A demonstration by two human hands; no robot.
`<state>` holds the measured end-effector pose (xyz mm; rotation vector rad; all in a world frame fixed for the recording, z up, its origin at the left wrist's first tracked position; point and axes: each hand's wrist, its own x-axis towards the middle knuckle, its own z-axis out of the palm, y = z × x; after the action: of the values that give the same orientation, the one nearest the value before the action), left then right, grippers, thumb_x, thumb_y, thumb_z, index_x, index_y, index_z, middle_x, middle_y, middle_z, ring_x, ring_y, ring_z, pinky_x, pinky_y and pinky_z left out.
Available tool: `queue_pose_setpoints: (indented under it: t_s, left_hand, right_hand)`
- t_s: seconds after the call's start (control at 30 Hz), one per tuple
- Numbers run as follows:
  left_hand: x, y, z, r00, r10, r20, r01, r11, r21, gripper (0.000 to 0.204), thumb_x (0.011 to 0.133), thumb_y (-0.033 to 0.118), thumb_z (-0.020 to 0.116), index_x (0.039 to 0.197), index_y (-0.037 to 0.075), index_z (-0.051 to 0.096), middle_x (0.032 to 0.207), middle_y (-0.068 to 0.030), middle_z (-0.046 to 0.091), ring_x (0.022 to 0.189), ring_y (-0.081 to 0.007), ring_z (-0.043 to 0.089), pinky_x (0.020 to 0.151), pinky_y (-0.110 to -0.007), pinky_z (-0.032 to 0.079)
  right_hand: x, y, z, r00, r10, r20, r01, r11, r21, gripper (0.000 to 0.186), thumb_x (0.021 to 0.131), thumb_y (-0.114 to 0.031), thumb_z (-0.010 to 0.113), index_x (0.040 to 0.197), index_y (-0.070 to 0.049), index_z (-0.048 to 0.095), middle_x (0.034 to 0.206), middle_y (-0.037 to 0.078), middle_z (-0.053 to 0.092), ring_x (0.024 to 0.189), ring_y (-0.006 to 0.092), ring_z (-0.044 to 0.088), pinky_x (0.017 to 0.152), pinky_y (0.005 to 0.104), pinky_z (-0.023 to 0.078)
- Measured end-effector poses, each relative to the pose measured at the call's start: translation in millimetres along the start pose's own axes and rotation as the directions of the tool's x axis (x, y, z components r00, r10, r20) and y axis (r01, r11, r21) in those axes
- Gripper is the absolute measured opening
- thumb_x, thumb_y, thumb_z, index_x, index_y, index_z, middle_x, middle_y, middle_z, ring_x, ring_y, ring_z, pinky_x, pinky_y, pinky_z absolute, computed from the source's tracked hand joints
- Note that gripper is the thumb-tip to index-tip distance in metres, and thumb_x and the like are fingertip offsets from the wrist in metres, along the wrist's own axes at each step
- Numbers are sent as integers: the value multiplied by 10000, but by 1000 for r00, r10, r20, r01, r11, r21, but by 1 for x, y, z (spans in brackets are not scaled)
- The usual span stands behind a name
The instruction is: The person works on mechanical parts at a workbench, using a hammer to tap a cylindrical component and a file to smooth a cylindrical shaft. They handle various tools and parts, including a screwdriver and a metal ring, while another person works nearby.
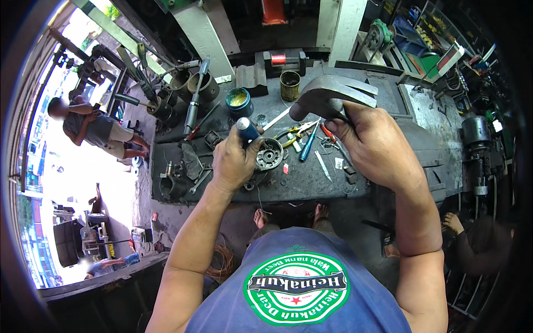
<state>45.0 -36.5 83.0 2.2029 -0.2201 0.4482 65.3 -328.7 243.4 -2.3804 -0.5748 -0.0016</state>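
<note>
My left hand [235,157] is wrapped round a blue-handled tool [246,130] with a silvery capped butt pointing up; its lower end is hidden by the hand. Right beside that hand lies a round, ribbed metal housing [270,154] on the dark workbench [355,191]. My right hand [373,145] grips a claw hammer [333,95], raised over the bench with its head turned toward the left hand. Between my hands are yellow-handled pliers [288,135], a blue screwdriver [308,145], a red-handled tool [327,133] and a thin pale blade [323,166].
A blue tub [239,104], a rusty can [290,86] and a vise [280,62] stand at the bench's far side. Tool-filled metal cylinders [202,86] are at far left. Spanners [200,182] lie near left. A person [100,127] stands outside on the left.
</note>
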Motion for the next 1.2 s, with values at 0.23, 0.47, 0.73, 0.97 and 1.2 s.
queue_pose_setpoints:
  t_s: [0.23, 0.47, 0.73, 0.97, 1.2]
  left_hand:
    - [1, 4, -2, 1000, -26, -13, 26, 999, -19, 314, 1067, 185, 808, 1282, 5, 667, 1101, -128, 852, 962, -250, 834, 866, -378, 642]
    - [2, 4, -2, 1000, -19, -24, 19, 1000, -15, 315, 1059, 207, 815, 1265, 18, 672, 1108, -139, 852, 1010, -310, 849, 867, -402, 645]
    - [1, 1, 0, 999, 20, -38, -17, 998, 64, 338, 1065, 259, 811, 1264, 23, 675, 1082, -150, 849, 970, -354, 844, 826, -422, 645]
    - [0, 1, -1, 999, -38, -29, 37, 999, -24, 310, 1062, 191, 819, 1260, -2, 680, 1085, -130, 860, 966, -268, 848, 861, -384, 646]
    - [0, 1, -2, 999, -31, -13, 31, 999, -29, 307, 1066, 175, 811, 1272, -4, 670, 1107, -139, 857, 984, -252, 840, 878, -374, 643]
  right_hand:
    - [-6, 17, 3, 998, 67, -19, -66, 998, 20, 288, 1111, -225, 721, 1218, 41, 750, 852, 243, 730, 760, 399, 694, 766, 464, 553]
    - [-5, 14, 3, 997, 79, 16, -79, 996, 28, 271, 1102, -207, 687, 1177, 47, 749, 865, 308, 721, 894, 541, 709, 789, 578, 556]
    - [-5, 15, 8, 998, 57, 7, -57, 998, 7, 274, 1104, -226, 719, 1181, 35, 752, 868, 265, 721, 810, 446, 678, 780, 504, 557]
    - [-5, 14, 11, 1000, 5, -24, -4, 1000, 29, 260, 1095, -206, 745, 1207, 29, 755, 858, 238, 715, 755, 385, 668, 765, 463, 553]
    - [-7, 9, 11, 1000, -4, -9, 4, 1000, 27, 264, 1101, -210, 737, 1217, 27, 755, 872, 229, 722, 770, 372, 680, 765, 462, 551]
